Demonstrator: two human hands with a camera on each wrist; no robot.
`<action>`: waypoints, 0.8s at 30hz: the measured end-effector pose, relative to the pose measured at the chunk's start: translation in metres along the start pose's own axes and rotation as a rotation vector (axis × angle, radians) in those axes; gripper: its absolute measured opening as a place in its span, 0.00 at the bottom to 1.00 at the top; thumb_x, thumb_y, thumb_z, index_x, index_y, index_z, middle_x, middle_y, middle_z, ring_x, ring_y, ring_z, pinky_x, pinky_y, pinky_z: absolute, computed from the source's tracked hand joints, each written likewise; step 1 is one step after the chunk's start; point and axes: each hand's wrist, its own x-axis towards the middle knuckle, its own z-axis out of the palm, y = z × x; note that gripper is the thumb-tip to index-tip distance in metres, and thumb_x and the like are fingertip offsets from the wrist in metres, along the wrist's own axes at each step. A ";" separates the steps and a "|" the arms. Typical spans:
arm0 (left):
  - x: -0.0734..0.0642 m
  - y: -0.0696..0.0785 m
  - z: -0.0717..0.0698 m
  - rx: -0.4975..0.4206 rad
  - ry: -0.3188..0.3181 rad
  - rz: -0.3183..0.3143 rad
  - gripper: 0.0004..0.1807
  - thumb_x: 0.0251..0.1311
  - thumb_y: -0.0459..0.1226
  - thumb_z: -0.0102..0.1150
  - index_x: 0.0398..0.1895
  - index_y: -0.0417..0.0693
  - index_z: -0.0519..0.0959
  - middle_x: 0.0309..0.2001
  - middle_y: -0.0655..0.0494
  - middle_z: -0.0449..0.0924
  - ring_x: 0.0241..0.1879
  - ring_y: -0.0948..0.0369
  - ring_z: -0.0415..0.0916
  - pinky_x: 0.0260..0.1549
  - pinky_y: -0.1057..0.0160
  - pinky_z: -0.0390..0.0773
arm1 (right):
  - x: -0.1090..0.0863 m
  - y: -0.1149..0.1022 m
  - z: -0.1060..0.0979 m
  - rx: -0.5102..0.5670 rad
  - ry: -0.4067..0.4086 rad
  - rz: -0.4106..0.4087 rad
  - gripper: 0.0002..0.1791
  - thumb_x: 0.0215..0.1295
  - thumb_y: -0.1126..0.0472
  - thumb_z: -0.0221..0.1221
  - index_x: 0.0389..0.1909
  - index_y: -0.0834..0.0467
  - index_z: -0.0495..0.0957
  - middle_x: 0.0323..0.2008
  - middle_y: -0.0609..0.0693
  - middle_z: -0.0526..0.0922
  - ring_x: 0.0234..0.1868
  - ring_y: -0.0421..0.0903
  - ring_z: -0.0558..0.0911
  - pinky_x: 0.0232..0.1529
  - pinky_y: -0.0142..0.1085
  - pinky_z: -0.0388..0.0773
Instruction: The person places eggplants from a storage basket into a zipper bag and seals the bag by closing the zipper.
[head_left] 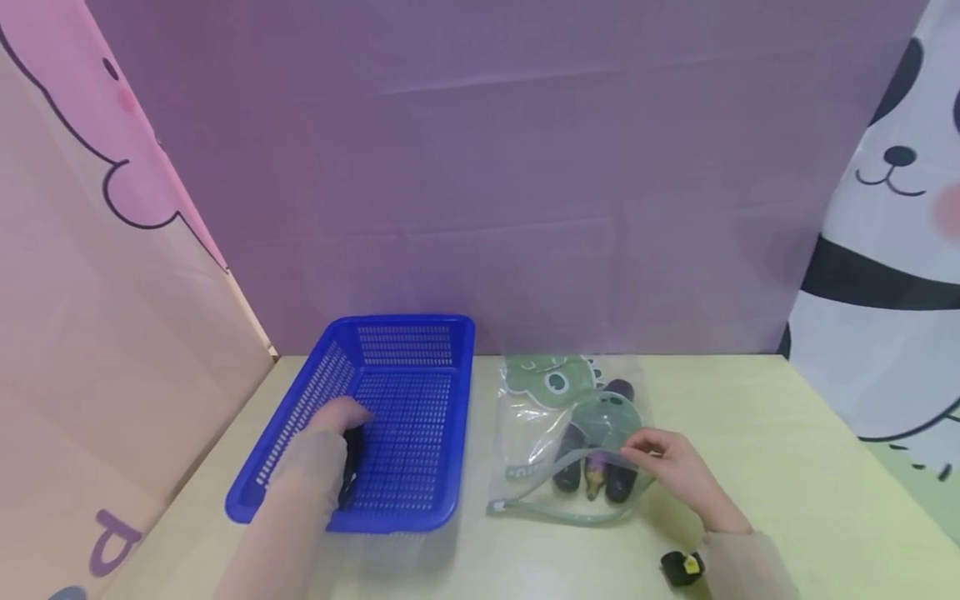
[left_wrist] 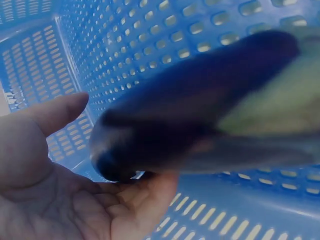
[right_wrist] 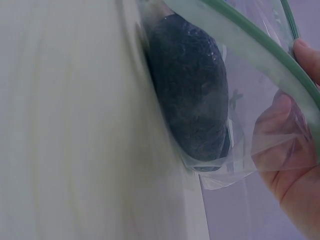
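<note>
My left hand (head_left: pixel 341 414) is down inside the blue basket (head_left: pixel 463 400). In the left wrist view its thumb stands apart from a dark purple eggplant (left_wrist: pixel 165 100), while the fingers (left_wrist: pixel 137 205) reach under the eggplant's near end. The eggplant is blurred and shows a pale green area; in the head view it is hidden. My right hand (head_left: pixel 671 467) pinches the green-edged rim of a clear zip bag (head_left: pixel 525 425) with a green dinosaur print. Through the film show several eggplants (head_left: pixel 620 483). One dark eggplant (right_wrist: pixel 190 90) lies close to the bag's mouth in the right wrist view.
The basket and bag stand side by side on a pale wooden table (head_left: pixel 750 417), the basket on the left. A purple cloth (head_left: pixel 525 167) hangs behind it. A black wrist camera (head_left: pixel 682 568) sits by my right wrist. Printed curtains hang at both sides.
</note>
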 end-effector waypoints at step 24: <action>-0.001 0.003 -0.003 -0.330 -0.036 -0.295 0.30 0.54 0.34 0.59 0.60 0.27 0.65 0.56 0.28 0.69 0.54 0.37 0.70 0.57 0.41 0.71 | -0.001 -0.003 -0.002 -0.004 0.009 -0.003 0.04 0.61 0.65 0.59 0.33 0.62 0.80 0.31 0.51 0.83 0.31 0.30 0.75 0.34 0.27 0.77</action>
